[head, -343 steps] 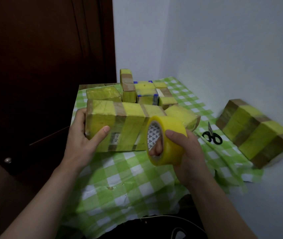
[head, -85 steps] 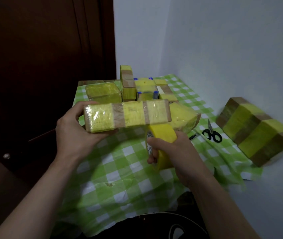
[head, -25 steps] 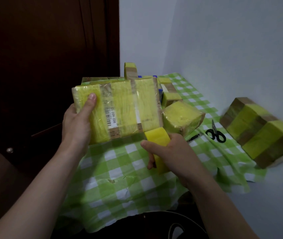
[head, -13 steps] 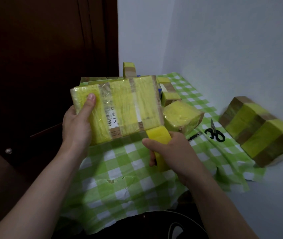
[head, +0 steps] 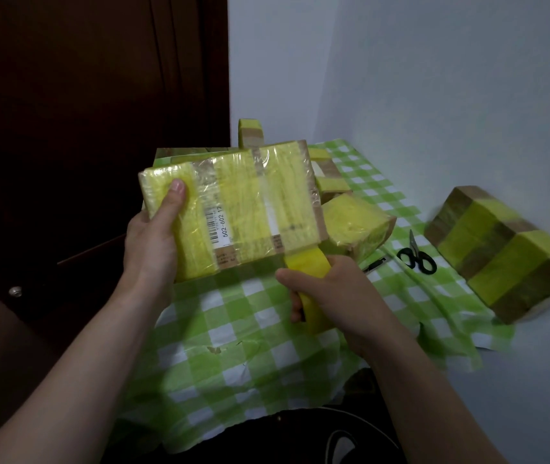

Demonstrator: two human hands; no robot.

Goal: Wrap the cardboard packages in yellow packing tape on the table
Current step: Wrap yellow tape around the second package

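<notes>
Head view shows the package (head: pixel 250 209) held up above the surface (head: pixel 233 336), tilted, with its wide face turned to the camera. It is held at its left end by the left hand (head: pixel 153 249). The thumb is pressed on the front face and the fingers are hidden behind, so this grip is closed on that end. The long side of the package runs from left to right and rises a little to the right.

The tape roll (head: pixel 305 262) is held by the right hand (head: pixel 337 296), with the thumb laid over the outside and the fingers curled round its edge, so this grip is closed tight on the roll. The roll is seen just under the lower right corner of the package. Whether they touch cannot be told.

So the package lies up and to the left of the right grip, and the right hand is nearer to the right end, where some brown cardboard is seen. It is judged that the roll must next be carried round the short way, across the long side, while the package is turned by the left hand. Scissors (head: pixel 416 259) are laid well apart to the right.
</notes>
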